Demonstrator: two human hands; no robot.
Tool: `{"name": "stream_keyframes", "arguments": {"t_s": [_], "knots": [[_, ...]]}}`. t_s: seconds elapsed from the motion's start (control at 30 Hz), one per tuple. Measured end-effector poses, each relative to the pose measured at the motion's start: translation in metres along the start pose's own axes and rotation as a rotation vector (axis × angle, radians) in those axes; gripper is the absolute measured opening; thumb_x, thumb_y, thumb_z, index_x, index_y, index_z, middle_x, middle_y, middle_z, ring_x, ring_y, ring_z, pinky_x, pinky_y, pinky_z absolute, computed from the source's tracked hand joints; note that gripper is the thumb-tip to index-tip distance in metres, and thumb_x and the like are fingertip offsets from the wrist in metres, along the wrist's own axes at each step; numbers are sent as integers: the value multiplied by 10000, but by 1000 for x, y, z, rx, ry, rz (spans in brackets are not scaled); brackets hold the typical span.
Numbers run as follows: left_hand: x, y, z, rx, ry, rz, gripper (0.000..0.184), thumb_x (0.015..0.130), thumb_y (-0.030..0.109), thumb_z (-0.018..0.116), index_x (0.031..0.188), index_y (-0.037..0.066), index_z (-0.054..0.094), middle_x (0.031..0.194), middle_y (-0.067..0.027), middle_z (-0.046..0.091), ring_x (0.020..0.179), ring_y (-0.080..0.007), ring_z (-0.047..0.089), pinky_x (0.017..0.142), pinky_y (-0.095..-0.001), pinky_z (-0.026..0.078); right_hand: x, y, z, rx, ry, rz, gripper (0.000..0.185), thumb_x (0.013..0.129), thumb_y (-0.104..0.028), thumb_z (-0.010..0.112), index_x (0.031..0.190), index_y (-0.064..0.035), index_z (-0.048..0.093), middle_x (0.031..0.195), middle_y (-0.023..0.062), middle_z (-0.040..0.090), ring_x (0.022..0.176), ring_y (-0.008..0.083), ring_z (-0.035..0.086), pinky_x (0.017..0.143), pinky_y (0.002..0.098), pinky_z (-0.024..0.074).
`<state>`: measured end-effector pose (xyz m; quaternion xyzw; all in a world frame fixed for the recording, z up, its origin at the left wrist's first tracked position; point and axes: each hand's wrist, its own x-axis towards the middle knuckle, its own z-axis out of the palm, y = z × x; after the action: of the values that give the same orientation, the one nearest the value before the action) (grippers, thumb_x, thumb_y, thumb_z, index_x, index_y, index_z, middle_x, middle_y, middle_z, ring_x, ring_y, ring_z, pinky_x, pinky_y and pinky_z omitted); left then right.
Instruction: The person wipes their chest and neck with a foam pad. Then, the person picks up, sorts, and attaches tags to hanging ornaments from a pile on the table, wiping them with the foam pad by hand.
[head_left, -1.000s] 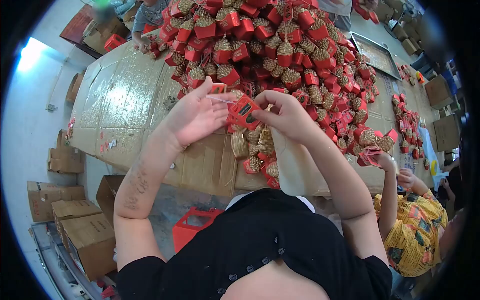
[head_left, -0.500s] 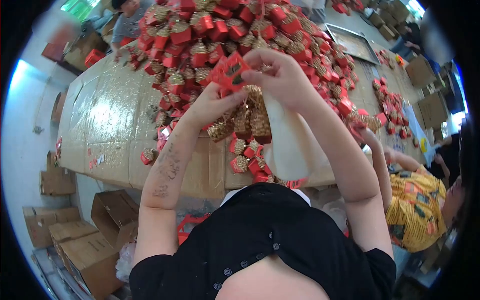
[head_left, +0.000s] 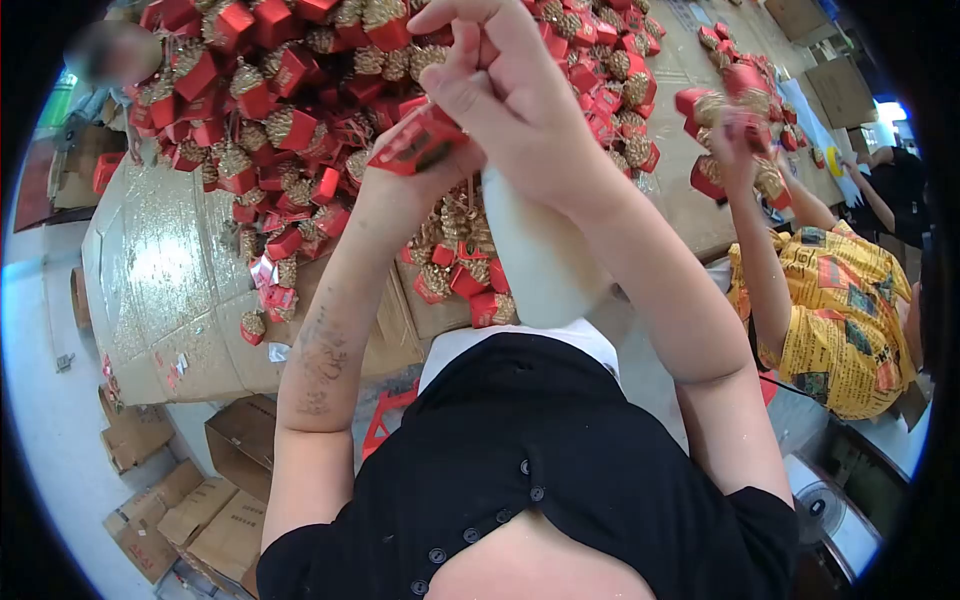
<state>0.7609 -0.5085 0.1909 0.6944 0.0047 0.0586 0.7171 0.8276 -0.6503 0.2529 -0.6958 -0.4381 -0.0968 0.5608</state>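
A red card-like piece with dark cut-outs (head_left: 415, 148) lies at my left hand (head_left: 428, 178), whose fingers are mostly hidden behind it. My right hand (head_left: 505, 85) is raised just right of the red piece, its thumb and fingers curled near each other; anything between them is too small to make out. Under my hands hang gold ornaments (head_left: 462, 222), partly covered by my wrists. A large heap of red and gold ornaments (head_left: 285, 130) fills the table behind my hands. Below my right forearm is a smooth whitish board (head_left: 540, 260).
The cardboard-covered table (head_left: 170, 300) has a rounded left edge. At the right, a person in a yellow patterned shirt (head_left: 835, 300) holds red and gold ornaments (head_left: 765, 130). Cardboard boxes (head_left: 225, 520) stand on the floor at lower left, with a red stool (head_left: 390, 415) below the table.
The view has shifted. My right hand has come off the red piece and lifted beside it, while my left hand, earlier spread open, is now behind the piece. The neighbouring person has raised ornaments.
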Motion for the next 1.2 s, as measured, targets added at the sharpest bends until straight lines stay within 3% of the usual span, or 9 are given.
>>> {"name": "stream_keyframes", "arguments": {"t_s": [0.1, 0.23, 0.4, 0.53, 0.63, 0.73, 0.9, 1.03, 1.2], "knots": [[4, -11, 5, -115, 124, -201, 269, 879, 217, 692, 1100, 76, 631, 839, 43, 616, 751, -43, 544, 665, -219, 435, -10, 8, -16, 676, -71, 509, 443, 926, -171, 622, 1286, -36, 403, 1067, 82, 398, 894, 167, 432, 902, 293, 373], [15, -20, 25, -354, 60, -73, 214, 934, 240, 621, 1074, 78, 628, 784, 46, 605, 680, -31, 514, 616, -194, 381, -47, 34, -25, 167, -106, 257, 686, 912, -316, 645, 1406, -36, 260, 1272, 107, 352, 1250, 214, 314, 1059, 372, 272], [29, -29, 66, -351, 77, 1, 262, 930, 192, 632, 1142, 40, 605, 991, 2, 630, 923, -86, 572, 834, -248, 461, -64, 55, 12, 750, 467, 213, 567, 894, -173, 601, 1337, -76, 260, 1232, 84, 377, 1189, 163, 339, 1008, 344, 324], [31, -27, 62, -99, -149, -18, 280, 898, 237, 684, 1064, 17, 638, 885, 12, 628, 812, -60, 544, 722, -233, 457, -78, 65, 7, 797, 529, 189, 455, 865, -91, 498, 1269, -87, 291, 1234, 61, 409, 1186, 152, 395, 1017, 319, 296], [34, -27, 59, 34, -123, -15, 256, 903, 246, 678, 1019, 20, 652, 824, 20, 616, 757, -57, 528, 665, -235, 439, -74, 79, 8, 748, 539, 50, 399, 980, -296, 471, 1311, -121, 332, 1235, 72, 438, 1167, 192, 441, 1112, 369, 223], [26, -43, 58, -60, -50, -36, 256, 907, 212, 670, 1066, 15, 634, 937, -5, 632, 835, -76, 558, 733, -242, 454, -84, 95, 4, 674, 476, -312, 510, 951, -149, 560, 1380, -49, 303, 1268, 94, 404, 1235, 172, 362, 992, 353, 387], [29, -51, 29, -279, 194, -56, 252, 953, 200, 592, 1133, 25, 614, 1032, -45, 656, 917, -125, 627, 823, -282, 502, -191, 38, -9, 171, 877, 579, 563, 922, -399, 524, 1358, -117, 306, 1362, 82, 397, 1267, 219, 386, 1122, 438, 209], [34, -51, -4, -461, 313, -26, 272, 985, 225, 530, 1129, 11, 617, 1054, -53, 658, 958, -123, 627, 842, -291, 506, -383, 79, 66, 931, 914, 1527, 834, 823, -603, 566, 1450, -160, 241, 1480, 90, 315, 1366, 270, 277, 1117, 553, 139], [24, -44, -53, -435, 381, -24, 253, 993, 229, 513, 1101, 26, 619, 1033, -46, 656, 960, -136, 625, 844, -302, 509, -386, 104, 125, 1196, 999, 1627, 883, 783, -649, 624, 1458, -189, 288, 1468, 76, 403, 1364, 325, 339, 1086, 664, 166]]}}
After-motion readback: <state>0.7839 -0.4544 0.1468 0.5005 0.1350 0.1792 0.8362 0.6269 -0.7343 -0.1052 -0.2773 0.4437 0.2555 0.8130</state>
